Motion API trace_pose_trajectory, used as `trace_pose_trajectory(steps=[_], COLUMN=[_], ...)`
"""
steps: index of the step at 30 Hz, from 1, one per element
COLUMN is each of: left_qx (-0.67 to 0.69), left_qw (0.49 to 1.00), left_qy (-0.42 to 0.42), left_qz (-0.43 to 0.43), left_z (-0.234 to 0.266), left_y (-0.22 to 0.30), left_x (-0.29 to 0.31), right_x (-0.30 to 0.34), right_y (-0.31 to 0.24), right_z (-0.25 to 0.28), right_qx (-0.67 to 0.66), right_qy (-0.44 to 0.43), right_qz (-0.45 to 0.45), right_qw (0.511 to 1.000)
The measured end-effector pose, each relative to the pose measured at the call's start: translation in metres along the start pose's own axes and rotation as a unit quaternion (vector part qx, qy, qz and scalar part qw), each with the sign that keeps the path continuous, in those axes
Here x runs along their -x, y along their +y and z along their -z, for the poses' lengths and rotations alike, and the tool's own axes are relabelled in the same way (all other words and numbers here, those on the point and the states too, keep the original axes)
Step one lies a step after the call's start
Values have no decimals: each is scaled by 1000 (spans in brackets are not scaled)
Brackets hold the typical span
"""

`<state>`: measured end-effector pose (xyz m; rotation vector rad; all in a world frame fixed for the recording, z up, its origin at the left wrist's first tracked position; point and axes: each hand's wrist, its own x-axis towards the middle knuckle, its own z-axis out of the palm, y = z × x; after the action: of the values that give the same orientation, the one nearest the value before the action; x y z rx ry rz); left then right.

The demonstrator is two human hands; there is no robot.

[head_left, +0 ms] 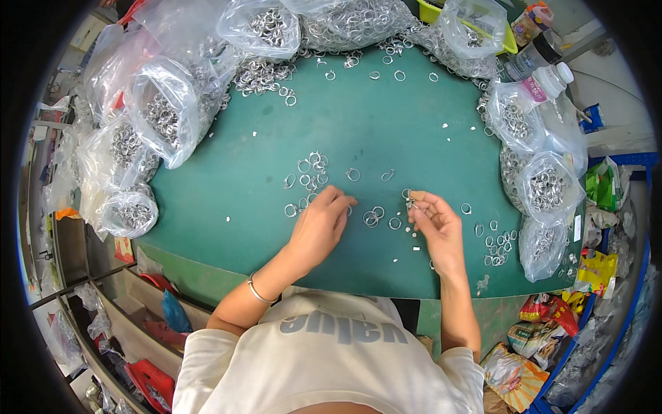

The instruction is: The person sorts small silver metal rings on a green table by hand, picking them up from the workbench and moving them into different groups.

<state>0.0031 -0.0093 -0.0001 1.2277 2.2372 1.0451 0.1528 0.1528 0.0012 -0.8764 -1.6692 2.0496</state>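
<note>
Near the middle of the green table, my right hand [438, 231] pinches a silver-coloured ring [407, 194] between thumb and fingertips. Small white bits lie just below those fingers. My left hand [321, 224] is low over the table, its fingers bent together beside a small cluster of rings [317, 163]. A ring edge shows by its fingertips, but what they hold is hidden. Between the two hands lie a few overlapping rings [373, 218] and a single ring [394, 223]. Another loose group of rings [498, 248] is spread to the right of my right hand.
Clear plastic bags full of rings [165, 117] line the left, far and right edges of the green table [276, 131]. A yellow-green basket [509, 40] and a white bottle [552, 79] stand at the far right. Open drawers [131, 297] are at lower left, a blue rack [638, 255] at right.
</note>
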Motion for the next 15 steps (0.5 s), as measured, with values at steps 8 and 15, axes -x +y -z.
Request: trace_pose_trajectory(steps=[8,15], left_qx=[-82,-63], left_qw=[989,994], left_qy=[-31,-13], left_qz=[-118,-93], left_z=[-17,-10], left_y=[9,-4], left_x=[-6,10], right_x=[8,-5], right_y=[11,5], right_z=[9,-32], right_qx=[-132,407], right_qy=[-74,-91], right_qz=[-48,285], right_qw=[987,863])
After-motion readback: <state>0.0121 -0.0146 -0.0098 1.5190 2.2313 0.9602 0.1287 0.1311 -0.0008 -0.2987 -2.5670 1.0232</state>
